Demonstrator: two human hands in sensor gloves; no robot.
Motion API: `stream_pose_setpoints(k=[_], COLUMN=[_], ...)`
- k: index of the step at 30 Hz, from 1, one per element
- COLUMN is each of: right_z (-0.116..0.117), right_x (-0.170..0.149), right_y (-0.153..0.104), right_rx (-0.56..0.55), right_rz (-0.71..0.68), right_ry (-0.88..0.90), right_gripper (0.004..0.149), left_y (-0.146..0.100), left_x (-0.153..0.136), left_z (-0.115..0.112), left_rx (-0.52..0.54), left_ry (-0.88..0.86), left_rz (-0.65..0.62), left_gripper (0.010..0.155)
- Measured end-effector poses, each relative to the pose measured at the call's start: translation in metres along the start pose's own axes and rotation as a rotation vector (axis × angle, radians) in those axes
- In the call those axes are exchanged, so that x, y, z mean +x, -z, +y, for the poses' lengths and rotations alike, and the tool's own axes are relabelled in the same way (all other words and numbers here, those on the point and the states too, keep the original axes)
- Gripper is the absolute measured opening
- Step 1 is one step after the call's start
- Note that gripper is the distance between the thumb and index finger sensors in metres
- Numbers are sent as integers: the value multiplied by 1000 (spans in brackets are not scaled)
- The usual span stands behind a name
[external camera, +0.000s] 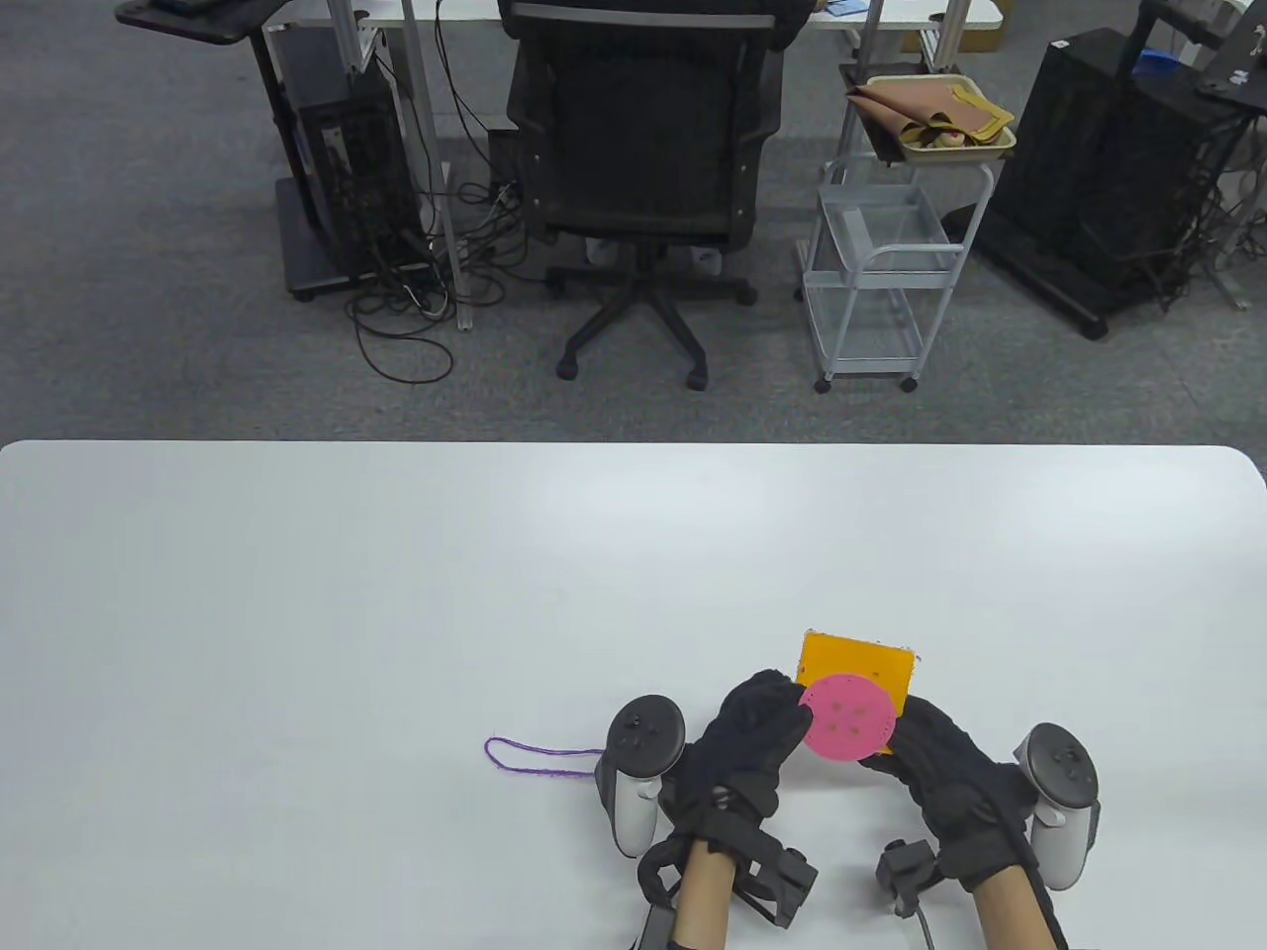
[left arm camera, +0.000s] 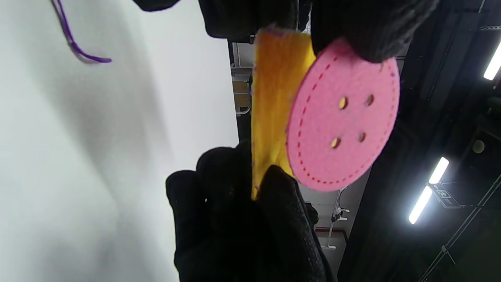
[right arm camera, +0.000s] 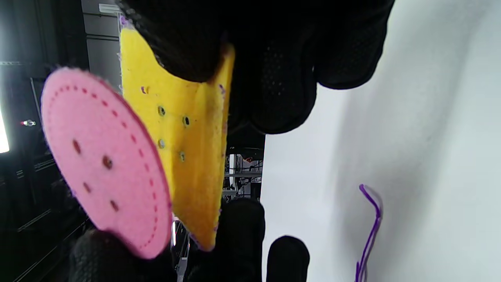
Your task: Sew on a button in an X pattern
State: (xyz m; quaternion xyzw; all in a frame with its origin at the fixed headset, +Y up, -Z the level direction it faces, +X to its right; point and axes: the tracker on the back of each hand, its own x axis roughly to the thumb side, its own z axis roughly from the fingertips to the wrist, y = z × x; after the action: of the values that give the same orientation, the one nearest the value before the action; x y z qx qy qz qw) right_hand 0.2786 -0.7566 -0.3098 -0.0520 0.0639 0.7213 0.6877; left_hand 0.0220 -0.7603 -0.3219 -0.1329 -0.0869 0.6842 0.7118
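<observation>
A pink felt button (external camera: 846, 717) with four holes is held against a yellow felt square (external camera: 871, 666), both lifted off the white table (external camera: 297, 614). My left hand (external camera: 757, 737) pinches the button's left edge. My right hand (external camera: 935, 757) grips the square's right edge. In the left wrist view the pink button (left arm camera: 344, 117) stands in front of the yellow square (left arm camera: 274, 98). In the right wrist view the square (right arm camera: 184, 141) shows several holes beside the button (right arm camera: 101, 160). A purple thread (external camera: 539, 757) lies on the table left of my left hand.
The table's far edge (external camera: 633, 445) runs across the middle of the table view. Beyond it stand a black office chair (external camera: 643, 168) and a white wire cart (external camera: 881, 267).
</observation>
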Motion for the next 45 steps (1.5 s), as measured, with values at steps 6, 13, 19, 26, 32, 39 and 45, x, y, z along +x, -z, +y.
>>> stream_pose_setpoints(k=[6, 13, 19, 26, 32, 39, 45], right_z=[7, 13, 16, 18, 19, 17, 17], right_x=[0, 0, 0, -2, 0, 2, 1], right_y=[0, 1, 1, 3, 2, 2, 3], right_rx=[47, 153, 188, 221, 251, 313, 285], right_rz=[-22, -27, -35, -36, -41, -66, -55], right_ry=[26, 74, 63, 67, 91, 132, 103], right_gripper=[39, 39, 39, 40, 43, 55, 51], left_y=[-2, -5, -8, -11, -12, -12, -11], left_x=[1, 6, 13, 19, 20, 20, 20], left_z=[1, 7, 8, 8, 9, 7, 6], left_rx=[66, 104, 182, 239, 256, 255, 251], left_ry=[15, 69, 188, 279, 306, 328, 350], left_rz=[-31, -80, -117, -149, -163, -164, -161], left_gripper=[36, 31, 31, 31, 31, 31, 31])
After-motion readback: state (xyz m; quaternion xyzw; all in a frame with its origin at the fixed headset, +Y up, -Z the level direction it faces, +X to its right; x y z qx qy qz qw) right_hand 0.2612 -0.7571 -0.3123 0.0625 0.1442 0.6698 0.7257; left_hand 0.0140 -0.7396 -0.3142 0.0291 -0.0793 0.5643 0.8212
